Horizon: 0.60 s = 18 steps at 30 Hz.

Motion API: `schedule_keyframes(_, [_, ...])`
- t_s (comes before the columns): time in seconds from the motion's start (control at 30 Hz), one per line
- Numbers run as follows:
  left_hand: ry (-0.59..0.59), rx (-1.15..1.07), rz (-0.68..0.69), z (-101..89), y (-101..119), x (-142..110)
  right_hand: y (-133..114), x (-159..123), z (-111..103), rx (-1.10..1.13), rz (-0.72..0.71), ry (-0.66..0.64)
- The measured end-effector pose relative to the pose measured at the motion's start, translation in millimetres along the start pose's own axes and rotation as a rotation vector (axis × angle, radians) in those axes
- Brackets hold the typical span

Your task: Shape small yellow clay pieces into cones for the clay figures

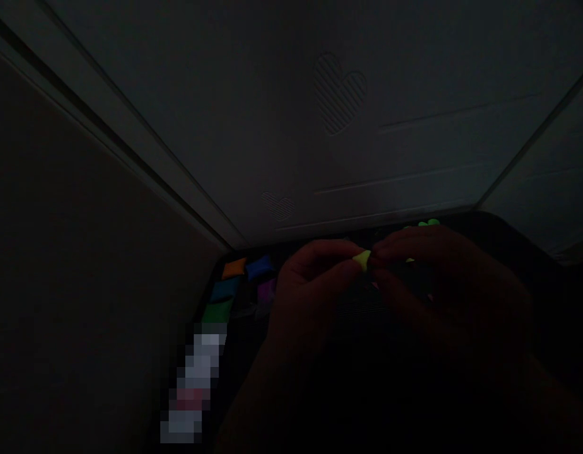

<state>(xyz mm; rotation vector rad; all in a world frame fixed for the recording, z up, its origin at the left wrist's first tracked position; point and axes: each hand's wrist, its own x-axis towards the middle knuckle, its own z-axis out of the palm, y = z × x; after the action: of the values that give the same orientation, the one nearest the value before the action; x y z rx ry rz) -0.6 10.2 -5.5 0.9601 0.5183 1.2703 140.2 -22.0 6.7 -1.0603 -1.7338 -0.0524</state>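
Observation:
My left hand [312,284] pinches a small yellow piece of modelling clay [362,260] between thumb and index finger. From the other side, the fingertips of my right hand [442,284] press on the same yellow piece, which narrows toward them. Both hands are held over a dark surface. Bits of pink clay [375,286] show in the gap beneath my right hand. Bright green rounded pieces [429,222] peek out behind its knuckles, mostly hidden.
Left of my hands lie an orange packet [234,268], a blue packet [259,268], a teal packet [225,289], a purple packet [265,291] and a green packet [217,311]. A pale panel with embossed hearts [341,94] rises behind. The light is very dim.

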Motion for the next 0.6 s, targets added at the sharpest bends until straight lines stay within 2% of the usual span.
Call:
schedule_keyframes(0.23, [0.028,0.009,-0.002,-0.5,-0.9,1.0,-1.6,-0.9,-1.1,-0.015,0.027,-0.012])
schedule_keyframes(0.47, [0.003,-0.003,-0.002,-0.1,0.0,0.0,-0.2,-2.1,-0.4,0.033,0.025,0.004])
schedule_keyframes(0.6, [-0.011,0.019,0.008,-1.3,0.0,0.7,-0.2,-3.6,-0.5,0.076,0.073,-0.008])
